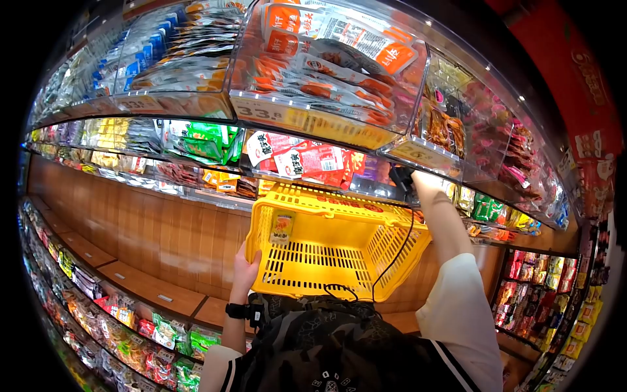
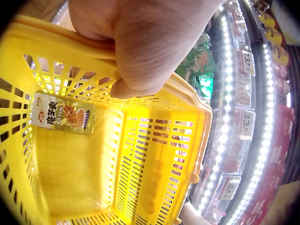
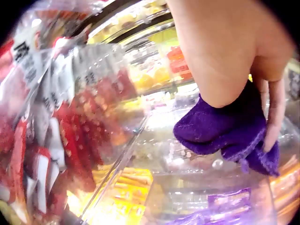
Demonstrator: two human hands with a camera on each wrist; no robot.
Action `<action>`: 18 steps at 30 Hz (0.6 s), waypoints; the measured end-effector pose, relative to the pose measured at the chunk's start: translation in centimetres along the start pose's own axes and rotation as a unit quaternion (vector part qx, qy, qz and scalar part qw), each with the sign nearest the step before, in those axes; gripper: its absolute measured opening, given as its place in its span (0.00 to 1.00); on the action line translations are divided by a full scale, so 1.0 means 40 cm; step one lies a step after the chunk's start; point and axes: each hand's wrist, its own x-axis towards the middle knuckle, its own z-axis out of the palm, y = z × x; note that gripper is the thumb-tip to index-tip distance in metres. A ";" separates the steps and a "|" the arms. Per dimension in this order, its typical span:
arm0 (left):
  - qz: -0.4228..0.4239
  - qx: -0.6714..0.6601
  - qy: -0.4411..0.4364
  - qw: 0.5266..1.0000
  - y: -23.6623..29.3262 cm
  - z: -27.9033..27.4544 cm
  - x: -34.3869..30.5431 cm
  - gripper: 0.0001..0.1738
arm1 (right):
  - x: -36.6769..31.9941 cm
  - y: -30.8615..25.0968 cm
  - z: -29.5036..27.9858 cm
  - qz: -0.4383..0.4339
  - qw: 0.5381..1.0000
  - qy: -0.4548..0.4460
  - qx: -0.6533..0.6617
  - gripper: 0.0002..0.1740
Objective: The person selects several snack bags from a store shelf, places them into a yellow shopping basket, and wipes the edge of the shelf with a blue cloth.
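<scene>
A yellow basket (image 1: 313,258) (image 2: 75,164) hangs open in front of the person's body, and the left hand (image 1: 245,269) (image 2: 140,42) grips its rim. Inside, against a side wall, lies a small white-and-yellow snack packet (image 1: 282,227) (image 2: 64,113). The right hand (image 3: 229,51) holds a crumpled purple cloth (image 3: 220,126), thumb on one side and fingers on the other, over clear shelf bins. In the head view the right arm reaches to the middle shelf, where the hand itself is mostly hidden under the upper shelf's edge.
Red packets (image 3: 79,136) fill a clear bin beside the right hand. Yellow packets (image 3: 122,192) and purple packets (image 3: 229,206) lie lower. Upper bins (image 1: 326,72) overhang the basket. A wooden ledge (image 1: 144,281) and lower snack rows (image 1: 117,326) run left; a black cable (image 1: 396,255) crosses the basket.
</scene>
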 end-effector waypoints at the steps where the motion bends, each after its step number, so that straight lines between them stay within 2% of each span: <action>1: 0.002 -0.001 0.001 1.000 0.002 0.000 0.002 0.22 | 0.010 -0.003 0.005 -0.088 0.963 0.001 -0.254 0.21; 2: 0.011 0.008 0.002 1.000 0.003 0.001 0.001 0.22 | 0.027 0.000 0.013 -0.168 0.855 0.003 -0.490 0.24; 3: 0.020 0.017 0.002 1.000 0.002 0.002 0.001 0.22 | 0.074 -0.001 0.049 -0.168 0.855 0.003 -0.491 0.24; 5: 0.020 0.012 0.006 1.000 -0.006 0.002 0.000 0.22 | 0.232 -0.013 0.179 -0.223 0.867 -0.027 -0.444 0.23; 6: 0.022 0.008 0.009 1.000 -0.010 0.004 0.001 0.22 | 0.266 -0.018 0.214 -0.250 0.872 -0.041 -0.420 0.24; 7: 0.021 0.007 0.008 1.000 -0.006 0.006 0.000 0.22 | 0.230 -0.043 0.215 -0.250 0.871 -0.041 -0.421 0.24; 9: 0.011 0.003 0.007 1.000 0.001 0.006 -0.001 0.22 | 0.155 -0.076 0.199 -0.362 0.785 -0.113 -0.490 0.25; 10: 0.010 0.002 0.008 1.000 -0.005 0.005 -0.001 0.22 | 0.141 -0.070 0.174 -0.346 0.771 -0.130 -0.518 0.23; 12: 0.020 0.002 0.006 1.000 -0.015 0.000 0.001 0.21 | 0.096 -0.120 0.118 -0.270 0.760 -0.125 -0.579 0.25; 13: 0.021 0.001 0.007 1.000 -0.014 -0.001 0.000 0.21 | 0.226 0.020 0.058 -0.257 0.864 -0.098 -0.422 0.27; 14: 0.019 0.007 0.006 1.000 -0.011 -0.002 0.001 0.21 | 0.397 0.215 -0.003 -0.301 0.946 -0.107 0.049 0.30; 15: 0.017 0.013 0.003 1.000 -0.009 -0.003 0.001 0.21 | 0.332 0.140 -0.009 -0.263 0.959 -0.019 -0.106 0.30; 16: 0.020 0.013 0.002 1.000 -0.002 -0.001 0.000 0.21 | 0.290 0.091 -0.008 -0.238 0.956 0.014 -0.173 0.31; 18: 0.029 0.028 0.015 0.999 0.010 0.004 -0.001 0.20 | 0.258 0.058 -0.013 -0.216 0.964 0.002 -0.158 0.31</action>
